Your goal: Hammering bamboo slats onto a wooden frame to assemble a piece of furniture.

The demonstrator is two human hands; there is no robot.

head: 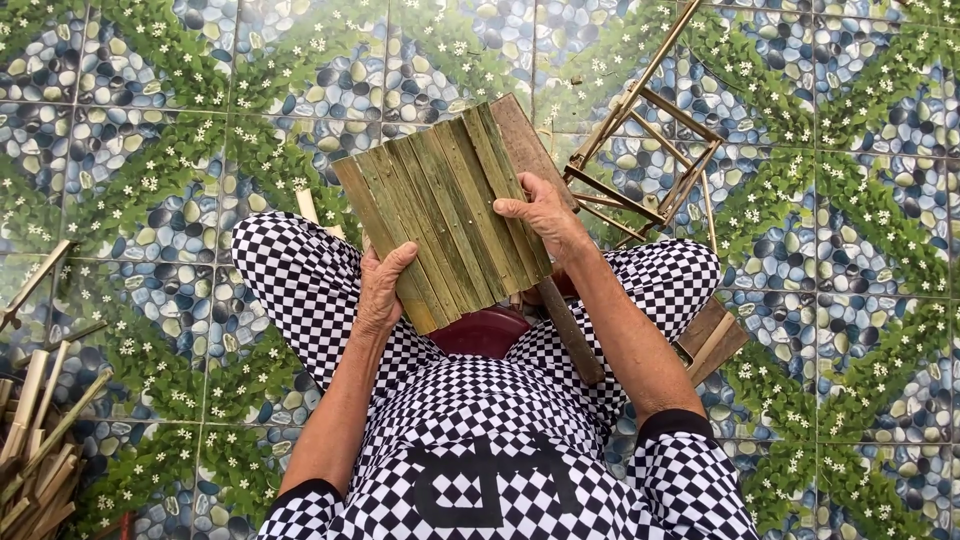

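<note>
I hold a flat panel of several green bamboo slats (440, 195) tilted in front of me, above my knees. My left hand (382, 288) grips its near lower edge, thumb on top. My right hand (545, 220) clasps the right side, fingers spread over the slats. A brown wooden board (525, 140) lies under the panel along its right edge, and a long brown strip (570, 335) runs down from it over my lap. A dark red stool (485, 332) shows between my legs.
A small bamboo frame with rungs (645, 150) lies on the patterned tile floor at upper right. A pile of split bamboo sticks (35, 430) sits at lower left. A wooden block (712, 338) rests by my right knee.
</note>
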